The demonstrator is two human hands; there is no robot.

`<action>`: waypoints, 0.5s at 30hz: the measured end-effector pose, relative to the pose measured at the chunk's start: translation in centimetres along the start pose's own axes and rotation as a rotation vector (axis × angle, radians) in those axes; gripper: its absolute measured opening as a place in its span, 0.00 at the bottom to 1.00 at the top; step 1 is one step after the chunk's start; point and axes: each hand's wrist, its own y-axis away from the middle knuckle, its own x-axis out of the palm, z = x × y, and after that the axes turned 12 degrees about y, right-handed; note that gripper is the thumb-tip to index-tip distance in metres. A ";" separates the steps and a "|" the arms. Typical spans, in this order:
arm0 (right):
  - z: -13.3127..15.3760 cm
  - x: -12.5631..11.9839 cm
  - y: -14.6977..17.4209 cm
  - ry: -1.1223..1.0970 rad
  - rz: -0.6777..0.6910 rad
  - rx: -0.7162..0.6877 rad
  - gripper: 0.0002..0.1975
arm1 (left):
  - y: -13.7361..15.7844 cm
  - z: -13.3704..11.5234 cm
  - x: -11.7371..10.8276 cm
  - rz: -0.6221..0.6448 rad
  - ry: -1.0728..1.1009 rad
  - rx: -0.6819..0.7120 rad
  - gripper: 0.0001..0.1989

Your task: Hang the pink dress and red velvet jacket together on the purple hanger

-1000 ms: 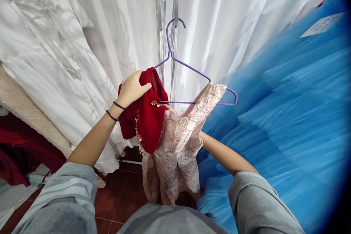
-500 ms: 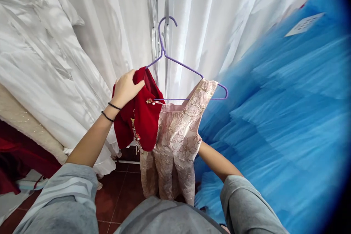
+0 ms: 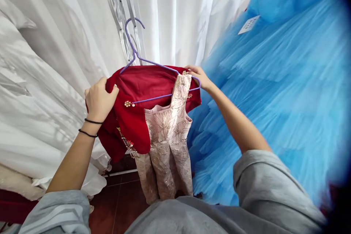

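Note:
My left hand is closed on the left shoulder of a red jacket with beaded trim and pearl-like ornaments. At the jacket's other side my right hand pinches the red cloth near the hanger's right end, its fingers partly behind it. A purple hanger carries a pale pink-gold brocade dress. One dress strap loops over the hanger's right arm; the jacket covers the left side. The red back panel spreads behind the hanger, and its hook stands in front of white metal scrollwork.
White curtains hang behind, and white gowns crowd the left. A large blue tulle dress with a white tag fills the right. Dark red floor tiles show below.
My right hand has come up from behind the dress and taken hold of the jacket's right side. The red cloth now spreads across behind the hanger. The view has shifted.

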 end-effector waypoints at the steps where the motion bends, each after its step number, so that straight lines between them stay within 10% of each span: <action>1: -0.7 -0.6 0.0 -0.056 0.100 -0.043 0.27 | 0.2 -0.2 0.0 -0.018 0.018 0.000 0.16; 5: -1.3 -2.9 0.6 0.027 0.555 -0.084 0.25 | 1.8 -4.2 0.7 -0.170 0.047 0.185 0.26; 11: 0.7 -5.4 0.3 0.472 -0.422 0.181 0.20 | 2.4 -15.4 5.9 0.220 0.290 0.308 0.15; 15: 0.8 -4.3 2.0 0.604 -0.314 0.333 0.22 | 0.2 -16.5 10.5 0.378 0.403 0.162 0.11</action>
